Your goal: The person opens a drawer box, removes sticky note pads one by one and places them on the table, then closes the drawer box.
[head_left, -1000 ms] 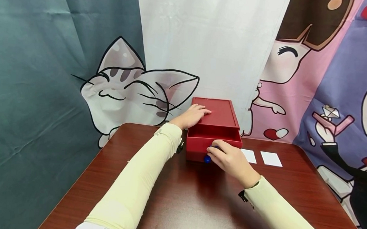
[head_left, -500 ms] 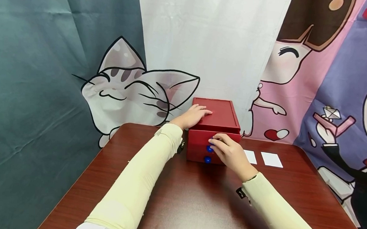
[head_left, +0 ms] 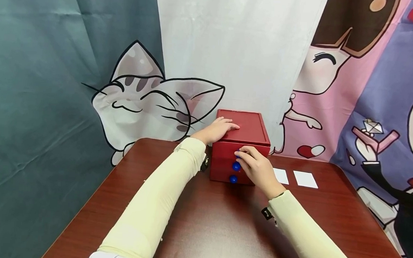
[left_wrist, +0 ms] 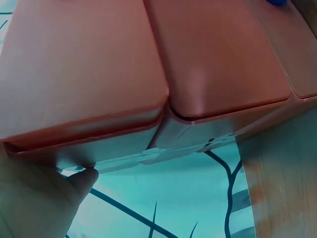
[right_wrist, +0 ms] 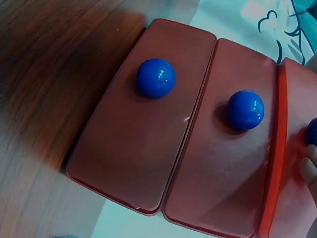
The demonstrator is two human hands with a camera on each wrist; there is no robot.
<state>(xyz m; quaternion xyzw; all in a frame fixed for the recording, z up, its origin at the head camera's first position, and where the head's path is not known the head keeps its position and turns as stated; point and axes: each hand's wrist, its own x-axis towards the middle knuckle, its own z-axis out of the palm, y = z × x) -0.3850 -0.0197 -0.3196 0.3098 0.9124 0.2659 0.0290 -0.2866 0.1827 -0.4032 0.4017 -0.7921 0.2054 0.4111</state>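
A red drawer cabinet (head_left: 243, 127) with blue round knobs stands at the table's far side. My left hand (head_left: 217, 130) rests on its top, fingers stretched out; in the left wrist view, part of this hand (left_wrist: 39, 198) shows beside the cabinet's edge. With bent fingers, my right hand (head_left: 258, 168) pinches the top drawer's knob (right_wrist: 312, 133), mostly cut off in the right wrist view. The top drawer (right_wrist: 299, 99) protrudes slightly past the drawers below. Under it are the middle knob (right_wrist: 245, 110) and bottom knob (right_wrist: 156, 78), both untouched.
Two white paper squares (head_left: 306, 179) lie right of the cabinet on the brown wooden table (head_left: 201, 226). Close behind the table hangs a printed curtain (head_left: 238, 49) with cartoon figures.
The top drawer has slid back into the cabinet from well out, pushed by my right hand at its knob. My left hand has stayed on the cabinet's top.
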